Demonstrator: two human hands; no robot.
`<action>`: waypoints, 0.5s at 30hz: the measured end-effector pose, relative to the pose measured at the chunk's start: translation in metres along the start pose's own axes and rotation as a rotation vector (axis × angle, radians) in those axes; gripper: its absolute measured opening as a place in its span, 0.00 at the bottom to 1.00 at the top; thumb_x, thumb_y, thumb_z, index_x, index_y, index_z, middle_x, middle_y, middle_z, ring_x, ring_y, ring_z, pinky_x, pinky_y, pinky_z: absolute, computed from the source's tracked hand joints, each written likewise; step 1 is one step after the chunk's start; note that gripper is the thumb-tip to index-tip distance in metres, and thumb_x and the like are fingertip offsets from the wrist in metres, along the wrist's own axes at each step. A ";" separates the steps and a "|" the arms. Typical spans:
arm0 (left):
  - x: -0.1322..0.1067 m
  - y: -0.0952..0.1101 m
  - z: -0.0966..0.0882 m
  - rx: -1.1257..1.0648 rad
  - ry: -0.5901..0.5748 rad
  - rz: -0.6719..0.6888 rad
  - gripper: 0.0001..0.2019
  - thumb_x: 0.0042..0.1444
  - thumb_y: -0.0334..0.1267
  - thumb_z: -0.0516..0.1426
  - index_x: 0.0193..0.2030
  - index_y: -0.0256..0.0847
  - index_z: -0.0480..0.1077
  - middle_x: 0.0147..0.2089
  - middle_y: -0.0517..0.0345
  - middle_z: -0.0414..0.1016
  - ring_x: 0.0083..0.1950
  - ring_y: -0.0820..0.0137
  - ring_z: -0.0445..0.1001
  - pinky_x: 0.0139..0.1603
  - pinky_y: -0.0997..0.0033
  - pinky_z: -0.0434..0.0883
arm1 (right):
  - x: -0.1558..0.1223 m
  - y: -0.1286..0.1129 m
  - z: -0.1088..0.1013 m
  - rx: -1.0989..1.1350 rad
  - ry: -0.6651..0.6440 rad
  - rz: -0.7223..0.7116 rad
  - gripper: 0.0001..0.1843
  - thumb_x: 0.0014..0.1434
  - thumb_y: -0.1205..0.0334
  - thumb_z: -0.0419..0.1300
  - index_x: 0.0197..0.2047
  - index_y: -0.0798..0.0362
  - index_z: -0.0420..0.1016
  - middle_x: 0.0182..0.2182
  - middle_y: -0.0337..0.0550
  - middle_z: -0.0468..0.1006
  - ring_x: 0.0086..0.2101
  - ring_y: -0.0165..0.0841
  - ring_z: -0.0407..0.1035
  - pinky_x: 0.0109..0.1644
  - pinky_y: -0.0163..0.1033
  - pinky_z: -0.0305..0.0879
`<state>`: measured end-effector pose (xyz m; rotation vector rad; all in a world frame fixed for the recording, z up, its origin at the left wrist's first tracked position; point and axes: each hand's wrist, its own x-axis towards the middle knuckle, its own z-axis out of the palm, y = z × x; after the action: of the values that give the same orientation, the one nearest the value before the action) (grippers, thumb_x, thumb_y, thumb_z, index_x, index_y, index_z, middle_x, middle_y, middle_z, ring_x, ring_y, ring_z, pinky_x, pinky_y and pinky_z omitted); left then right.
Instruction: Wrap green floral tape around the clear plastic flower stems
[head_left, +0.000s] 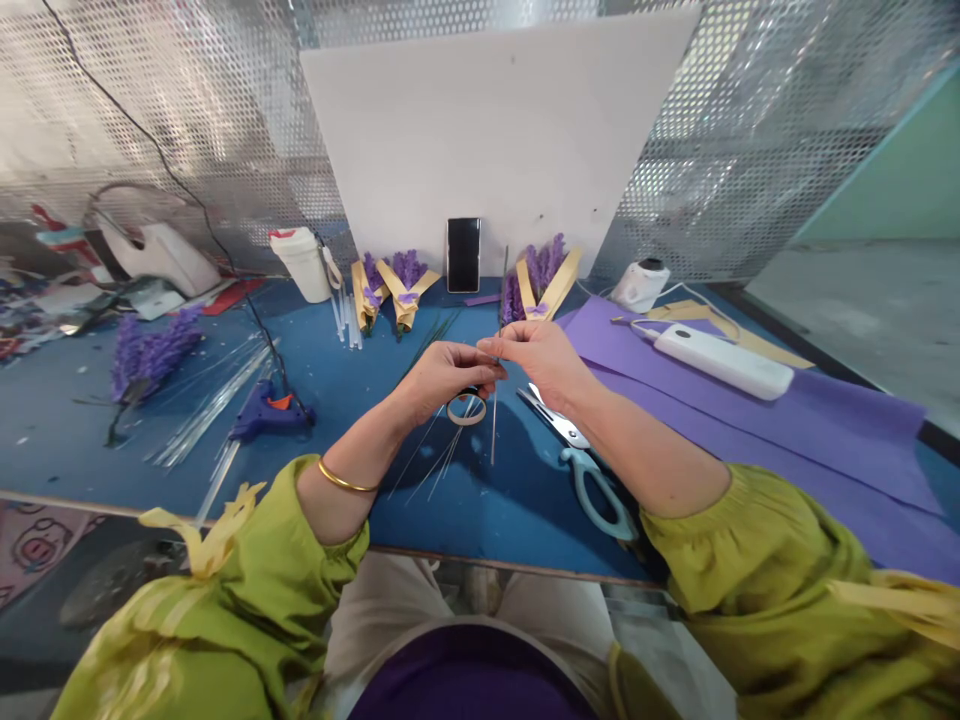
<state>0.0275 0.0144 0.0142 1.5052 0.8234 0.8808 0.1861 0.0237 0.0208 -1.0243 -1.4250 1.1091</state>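
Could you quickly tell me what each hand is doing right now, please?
Left hand: closed, pinching the wire stem, with the tape roll just below.
Right hand: closed, pinching the same wire stem.

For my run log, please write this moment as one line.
left hand: pinching thin dark wire stem; right hand: pinching same stem; below: small pale tape roll; nearby: teal-handled scissors

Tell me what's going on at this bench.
A person in green sleeves pinches a thin wire upright between the left hand and right hand above the blue table. A tape roll sits just below the hands. Scissors lie to the right, a glue gun lies to the left, and finished purple flower sprigs rest at the back.
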 end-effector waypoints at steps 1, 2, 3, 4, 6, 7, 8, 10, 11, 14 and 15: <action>0.000 0.000 0.001 -0.007 0.013 0.003 0.10 0.48 0.39 0.64 0.34 0.33 0.77 0.24 0.58 0.73 0.27 0.77 0.69 0.30 0.76 0.64 | 0.000 0.000 0.000 -0.006 -0.001 0.002 0.20 0.42 0.52 0.71 0.17 0.53 0.66 0.17 0.34 0.64 0.23 0.26 0.58 0.30 0.38 0.56; 0.000 0.000 0.001 -0.023 0.027 0.010 0.10 0.48 0.39 0.64 0.32 0.33 0.77 0.24 0.58 0.72 0.27 0.77 0.68 0.30 0.76 0.64 | 0.000 -0.001 -0.001 -0.002 -0.014 0.005 0.19 0.43 0.51 0.71 0.18 0.53 0.67 0.18 0.34 0.66 0.23 0.27 0.59 0.31 0.38 0.57; 0.000 0.000 0.002 -0.047 0.036 0.021 0.10 0.47 0.40 0.64 0.30 0.33 0.76 0.24 0.58 0.72 0.27 0.77 0.68 0.30 0.75 0.64 | -0.001 -0.003 -0.002 0.011 -0.033 0.011 0.18 0.44 0.49 0.70 0.20 0.53 0.70 0.19 0.35 0.67 0.24 0.27 0.60 0.33 0.38 0.58; 0.000 0.001 0.002 -0.074 0.037 0.031 0.11 0.47 0.41 0.65 0.29 0.33 0.76 0.24 0.58 0.72 0.27 0.77 0.68 0.30 0.75 0.64 | 0.000 -0.005 -0.004 0.033 -0.058 0.024 0.17 0.46 0.48 0.68 0.23 0.53 0.73 0.20 0.36 0.69 0.24 0.27 0.61 0.34 0.38 0.60; 0.000 0.001 0.002 -0.124 0.021 0.038 0.13 0.47 0.44 0.65 0.26 0.34 0.74 0.24 0.59 0.71 0.27 0.77 0.67 0.30 0.75 0.64 | 0.000 -0.008 -0.008 0.092 -0.132 0.065 0.16 0.48 0.47 0.66 0.30 0.53 0.78 0.22 0.38 0.73 0.26 0.28 0.64 0.36 0.38 0.62; -0.001 0.001 0.002 -0.149 0.011 0.035 0.13 0.47 0.44 0.65 0.26 0.34 0.74 0.24 0.59 0.70 0.27 0.77 0.67 0.30 0.75 0.64 | 0.001 -0.010 -0.011 0.121 -0.181 0.086 0.16 0.49 0.48 0.66 0.33 0.53 0.80 0.24 0.39 0.75 0.27 0.28 0.65 0.37 0.38 0.63; -0.001 0.001 0.002 -0.171 0.001 0.029 0.14 0.47 0.45 0.65 0.27 0.34 0.74 0.24 0.59 0.70 0.27 0.77 0.67 0.30 0.75 0.64 | 0.001 -0.011 -0.013 0.146 -0.232 0.100 0.16 0.49 0.50 0.67 0.35 0.53 0.80 0.26 0.40 0.76 0.27 0.28 0.66 0.38 0.38 0.64; -0.001 0.000 0.002 -0.193 -0.006 0.009 0.14 0.46 0.45 0.66 0.30 0.33 0.75 0.25 0.59 0.70 0.27 0.77 0.67 0.30 0.75 0.64 | 0.002 -0.012 -0.015 0.184 -0.315 0.110 0.13 0.47 0.54 0.68 0.33 0.54 0.80 0.29 0.41 0.78 0.29 0.29 0.67 0.38 0.38 0.65; -0.001 -0.001 0.002 -0.191 -0.006 0.000 0.14 0.46 0.45 0.66 0.32 0.33 0.76 0.25 0.59 0.71 0.27 0.77 0.68 0.30 0.75 0.64 | 0.002 -0.011 -0.015 0.197 -0.331 0.113 0.11 0.46 0.55 0.69 0.30 0.54 0.80 0.29 0.42 0.78 0.28 0.28 0.67 0.38 0.38 0.65; -0.002 -0.001 0.003 -0.153 -0.007 -0.024 0.14 0.47 0.44 0.65 0.34 0.33 0.77 0.25 0.60 0.71 0.26 0.78 0.67 0.28 0.76 0.62 | 0.002 -0.009 -0.014 0.201 -0.286 0.127 0.11 0.44 0.58 0.70 0.23 0.55 0.76 0.26 0.41 0.77 0.25 0.27 0.65 0.35 0.37 0.64; -0.002 -0.001 0.003 -0.141 -0.008 -0.026 0.14 0.47 0.44 0.65 0.33 0.33 0.77 0.25 0.60 0.70 0.26 0.79 0.67 0.28 0.77 0.61 | 0.002 -0.009 -0.013 0.194 -0.267 0.129 0.12 0.44 0.57 0.70 0.21 0.55 0.74 0.24 0.40 0.75 0.25 0.27 0.65 0.33 0.37 0.63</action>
<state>0.0292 0.0118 0.0130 1.3718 0.7578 0.8939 0.1983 0.0249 0.0302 -0.8624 -1.4396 1.4922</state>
